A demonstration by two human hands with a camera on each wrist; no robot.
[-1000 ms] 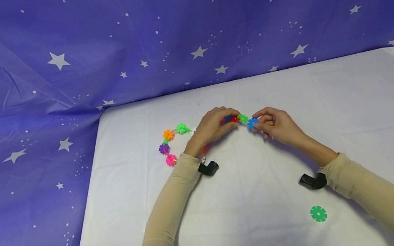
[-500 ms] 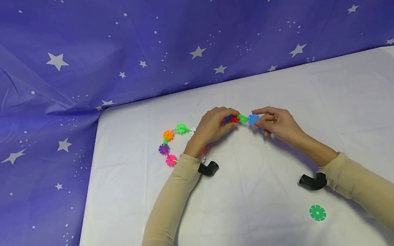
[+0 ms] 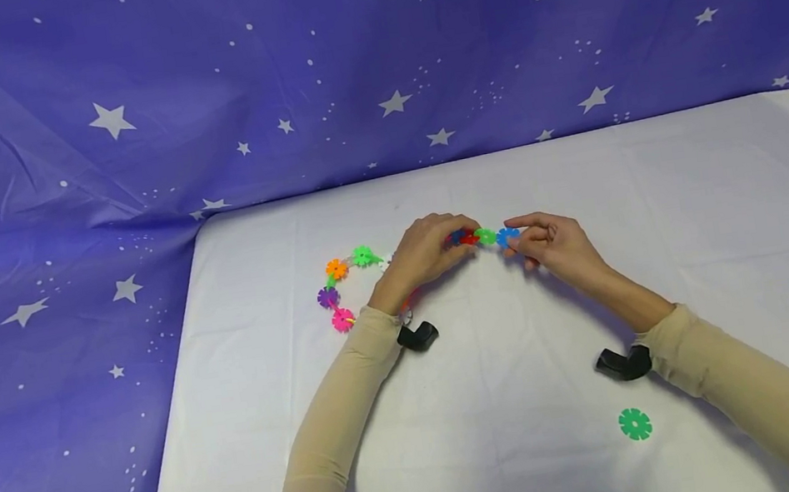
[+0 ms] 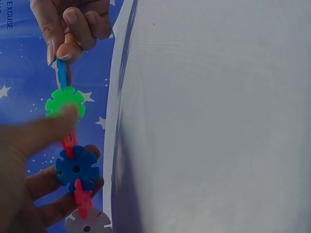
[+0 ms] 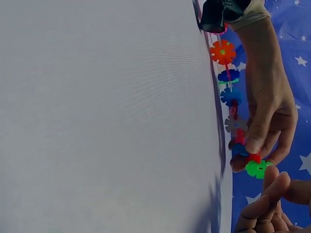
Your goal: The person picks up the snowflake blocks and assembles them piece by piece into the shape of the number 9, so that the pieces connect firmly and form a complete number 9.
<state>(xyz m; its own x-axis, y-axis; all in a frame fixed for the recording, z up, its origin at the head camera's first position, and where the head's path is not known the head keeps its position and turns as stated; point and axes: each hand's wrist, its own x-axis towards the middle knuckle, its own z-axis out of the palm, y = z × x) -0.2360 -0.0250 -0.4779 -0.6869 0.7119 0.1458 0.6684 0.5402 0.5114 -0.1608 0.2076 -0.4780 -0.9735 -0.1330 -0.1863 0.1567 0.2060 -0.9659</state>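
My left hand [image 3: 426, 254] grips a chain of notched plastic flower discs near its right-hand end, about a red disc [image 3: 470, 238] and a dark blue disc [image 4: 76, 171]. Beyond its fingers comes a light green disc [image 4: 58, 101]. Between thumb and fingertips, my right hand [image 3: 556, 248] pinches a blue disc [image 3: 507, 237] edge to edge with the green one. In the left wrist view that blue disc stands edge-on, meeting the green disc's rim; how deep the slots mesh cannot be told. My left hand and forearm cover part of the chain.
The chain curves round to the left through an orange disc [image 3: 336, 269], a purple disc [image 3: 328, 298] and a pink disc [image 3: 343, 320]. A loose green disc [image 3: 635, 424] lies near the right forearm on the white cloth [image 3: 507, 398]. A starry blue curtain [image 3: 340, 77] hangs behind.
The blue disc in my right hand has shifted slightly up and turned, lining up with the green disc. My left hand has stayed in place on the chain.
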